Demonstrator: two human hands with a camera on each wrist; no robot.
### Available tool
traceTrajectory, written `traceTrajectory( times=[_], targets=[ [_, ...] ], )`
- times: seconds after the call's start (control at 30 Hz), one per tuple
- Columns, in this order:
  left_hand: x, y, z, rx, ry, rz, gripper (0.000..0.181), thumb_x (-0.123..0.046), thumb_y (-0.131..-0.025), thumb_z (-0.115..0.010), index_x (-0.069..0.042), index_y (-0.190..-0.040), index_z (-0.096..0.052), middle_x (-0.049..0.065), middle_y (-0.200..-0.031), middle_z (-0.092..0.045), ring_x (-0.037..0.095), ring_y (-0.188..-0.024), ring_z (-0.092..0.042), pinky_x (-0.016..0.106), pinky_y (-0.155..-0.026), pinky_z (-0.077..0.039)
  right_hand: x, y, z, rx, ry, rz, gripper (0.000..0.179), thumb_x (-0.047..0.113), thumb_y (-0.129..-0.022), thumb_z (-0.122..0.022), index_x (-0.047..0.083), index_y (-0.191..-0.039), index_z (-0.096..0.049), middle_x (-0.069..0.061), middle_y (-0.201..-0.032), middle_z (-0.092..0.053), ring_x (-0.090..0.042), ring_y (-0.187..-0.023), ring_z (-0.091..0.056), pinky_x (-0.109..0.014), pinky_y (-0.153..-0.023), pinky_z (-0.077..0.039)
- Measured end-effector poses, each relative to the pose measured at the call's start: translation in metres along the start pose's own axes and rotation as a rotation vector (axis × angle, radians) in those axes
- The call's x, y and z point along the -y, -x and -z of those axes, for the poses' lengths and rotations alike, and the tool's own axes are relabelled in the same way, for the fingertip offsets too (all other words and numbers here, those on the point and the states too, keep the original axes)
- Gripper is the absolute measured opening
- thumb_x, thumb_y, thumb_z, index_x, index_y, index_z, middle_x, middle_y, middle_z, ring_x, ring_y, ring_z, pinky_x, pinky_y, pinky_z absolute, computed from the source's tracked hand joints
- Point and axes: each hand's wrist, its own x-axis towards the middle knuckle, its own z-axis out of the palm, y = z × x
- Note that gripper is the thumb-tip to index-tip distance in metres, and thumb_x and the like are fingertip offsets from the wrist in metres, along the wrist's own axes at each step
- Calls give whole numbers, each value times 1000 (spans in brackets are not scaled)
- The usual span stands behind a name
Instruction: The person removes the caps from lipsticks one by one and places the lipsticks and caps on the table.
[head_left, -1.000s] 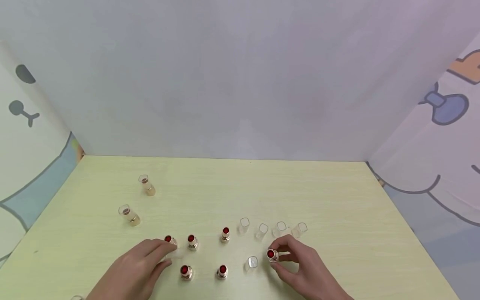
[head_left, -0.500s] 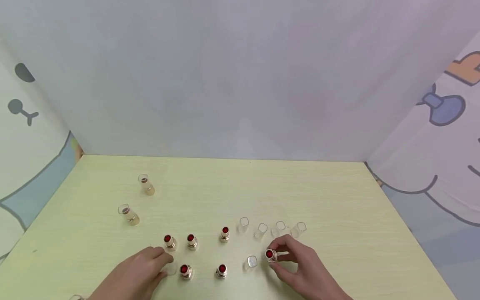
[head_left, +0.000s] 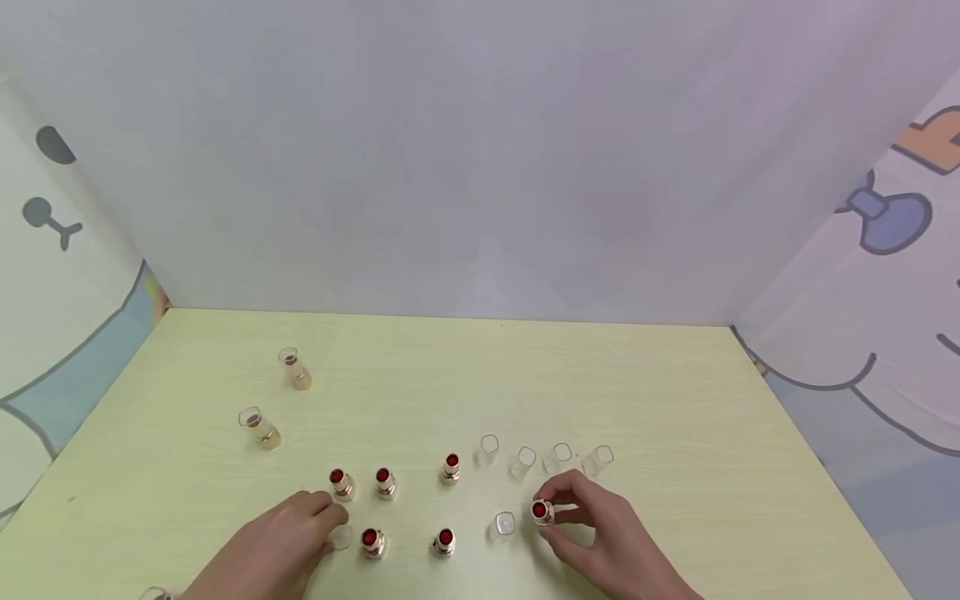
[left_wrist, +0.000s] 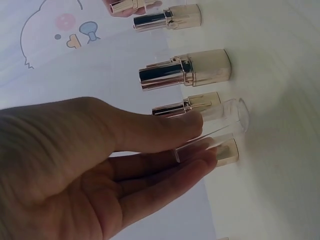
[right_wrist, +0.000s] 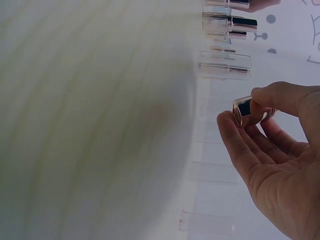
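My left hand pinches a clear lipstick cap between thumb and fingers, its far end close over the table. Just beyond that hand stands an uncapped lipstick, gold with a red top, and another uncapped lipstick is to the right of the cap. On the right side my right hand holds a gold lipstick tube by thumb and fingertips, its red top facing up in the head view. A loose clear cap stands just left of it.
More uncapped lipsticks stand mid-table. Behind my right hand is a row of several clear caps. Two capped lipsticks stand at the back left. The rim of another clear piece shows at the bottom left. A pale curtain closes off the back.
My left hand has drawn the clear cap toward me, away from the nearest uncapped lipstick, which now shows fully. The right hand stays nearly still with its lipstick.
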Motion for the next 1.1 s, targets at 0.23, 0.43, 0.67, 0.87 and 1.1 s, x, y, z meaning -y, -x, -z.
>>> traceTrajectory(
  times=[0.23,0.43,0.67,0.87,1.1],
  targets=[
    [-1,-2,-2,28,28,-18,30,-5,-74,-89,-19,-95,-72,-9,-95,-65,13,-84,-64,24,-68,-57,-3,2,0,6,-13,24,29,3,-94,-77,17,-115,-62,2,-106,-70,-5,-97,-69,-26,-85,-65],
    [0,-1,-3,7,38,-56,32,-3,-73,-89,-19,-93,-70,-10,-92,-63,8,-80,-60,21,-64,-54,-4,1,1,14,-29,-7,27,5,-94,-77,17,-113,-62,1,-105,-69,-7,-96,-69,-26,-84,-65],
    [1,-2,-3,50,37,-58,33,-7,-74,-90,-17,-99,-71,-8,-97,-65,11,-84,-63,23,-68,-56,-5,2,2,18,5,-85,30,9,-95,-77,27,-112,-60,10,-105,-67,-10,-93,-70,-25,-85,-64],
    [1,-1,1,83,-3,-41,43,-19,-76,-92,-13,-113,-71,-2,-108,-69,20,-95,-67,28,-77,-61,-8,2,2,15,29,-80,28,7,-95,-77,19,-114,-60,5,-103,-68,-8,-92,-71,-25,-84,-65],
    [3,6,15,16,-8,-9,45,-27,-79,-91,-15,-118,-72,-5,-109,-70,18,-97,-67,27,-75,-61,-9,1,2,23,34,-83,26,8,-95,-77,16,-116,-63,5,-102,-70,-8,-94,-72,-25,-85,-64]
  ],
)
